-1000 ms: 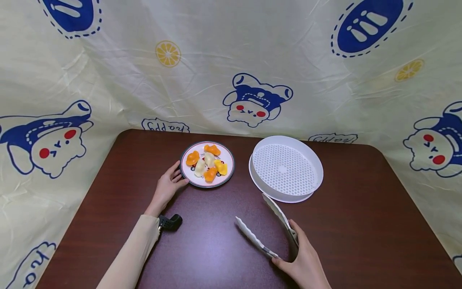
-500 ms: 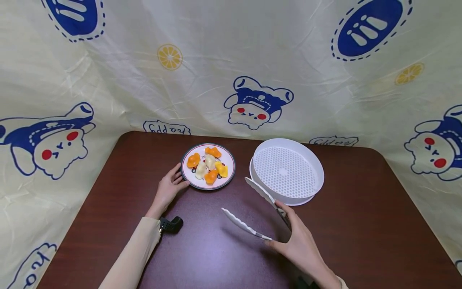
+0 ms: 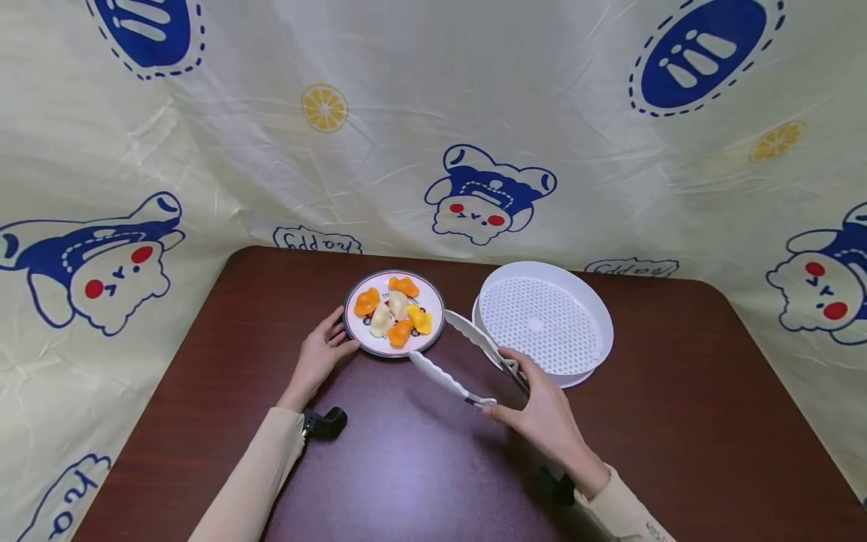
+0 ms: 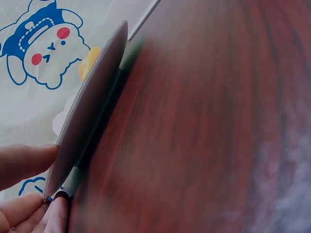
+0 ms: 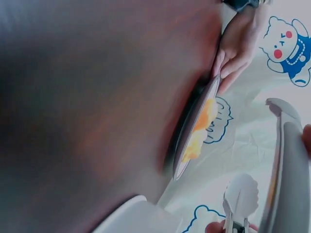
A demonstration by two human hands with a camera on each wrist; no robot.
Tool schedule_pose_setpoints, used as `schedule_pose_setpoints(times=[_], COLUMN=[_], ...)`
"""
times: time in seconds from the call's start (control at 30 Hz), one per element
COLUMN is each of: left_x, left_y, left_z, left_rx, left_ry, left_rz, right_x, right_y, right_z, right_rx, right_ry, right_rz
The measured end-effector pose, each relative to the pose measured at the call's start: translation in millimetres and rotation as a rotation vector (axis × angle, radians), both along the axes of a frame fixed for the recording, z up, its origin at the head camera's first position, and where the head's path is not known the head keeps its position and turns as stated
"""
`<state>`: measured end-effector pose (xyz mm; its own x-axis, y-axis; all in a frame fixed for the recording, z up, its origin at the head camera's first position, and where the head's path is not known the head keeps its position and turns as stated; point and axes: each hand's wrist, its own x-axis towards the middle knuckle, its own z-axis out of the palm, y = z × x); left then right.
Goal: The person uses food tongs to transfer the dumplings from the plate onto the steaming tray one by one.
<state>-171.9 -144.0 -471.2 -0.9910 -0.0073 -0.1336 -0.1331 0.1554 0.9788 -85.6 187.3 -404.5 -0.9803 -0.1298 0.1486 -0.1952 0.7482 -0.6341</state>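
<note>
My left hand (image 3: pixel 317 361) holds the left rim of a round white plate (image 3: pixel 428 296) with a dark edge; in the left wrist view the thumb (image 4: pixel 29 162) lies against the rim and the fingertips are at its underside. Several small dumpling-shaped pieces (image 3: pixel 381 319) in orange, white and yellow lie on the plate. My right hand (image 3: pixel 545 414) grips white-tipped tongs (image 3: pixel 440 374), thumb on one arm and fingers on the other. The tongs are spread apart, with tips close to the plate's right and front edge and nothing between them.
Right of the plate stands a round white perforated steamer tray (image 3: pixel 542 324) on another white round piece, near the table's (image 3: pixel 677 421) back edge. A patterned sheet (image 3: pixel 379 173) hangs behind. Black wrist devices (image 3: pixel 327 423) are worn on both arms.
My right hand has carried the spread tongs forward and left, from in front of the steamer tray to the plate's edge. My left hand stays on the plate.
</note>
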Motion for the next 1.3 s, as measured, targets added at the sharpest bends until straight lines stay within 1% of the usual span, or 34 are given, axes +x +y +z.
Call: schedule_pose_setpoints(times=[0.1, 0.23, 0.33, 0.4, 0.5, 0.6, 0.67, 0.73, 0.83, 1.1, 1.3], left_x=[-0.7, -0.6, 1.0, 2.3, 3.2, 2.0, 0.7, -0.1, -0.3, -1.0, -1.7], left_y=[0.0, 0.1, 0.4, 0.8, 0.5, 0.3, -0.3, -0.4, -0.5, -0.1, 0.2], left_z=[-0.7, -1.6, -1.1, -0.9, -1.0, -1.3, -1.3, -1.0, -1.0, -2.5, -2.5], left_rx=[0.002, 0.018, 0.021, 0.019, 0.022, 0.019, 0.017, 0.009, 0.006, 0.027, 0.035], left_ry=[0.004, 0.019, 0.041, 0.065, 0.081, 0.054, 0.017, -0.004, -0.009, -0.004, 0.016], left_rz=[0.002, 0.0, 0.0, 0.006, 0.008, 0.01, 0.004, 0.004, 0.003, 0.008, 0.01], right_x=[-12.7, -31.3, -45.5, -53.8, -65.3, -75.9, -82.4, -87.8, -94.8, -108.9, -115.8], right_y=[0, 1, 2, 3, 3, 2, 1, 0, -1, -7, -7], right_z=[2.8, 6.8, 9.3, 10.9, 13.0, 14.4, 15.4, 16.2, 16.4, 16.7, 20.1], right_rx=[0.008, 0.041, 0.067, 0.089, 0.119, 0.146, 0.164, 0.179, 0.198, 0.258, 0.261], right_ry=[0.021, 0.072, 0.093, 0.086, 0.053, 0.022, 0.006, -0.012, -0.035, -0.052, -0.071], right_rz=[0.039, 0.104, 0.141, 0.158, 0.177, 0.192, 0.207, 0.222, 0.247, 0.275, 0.298])
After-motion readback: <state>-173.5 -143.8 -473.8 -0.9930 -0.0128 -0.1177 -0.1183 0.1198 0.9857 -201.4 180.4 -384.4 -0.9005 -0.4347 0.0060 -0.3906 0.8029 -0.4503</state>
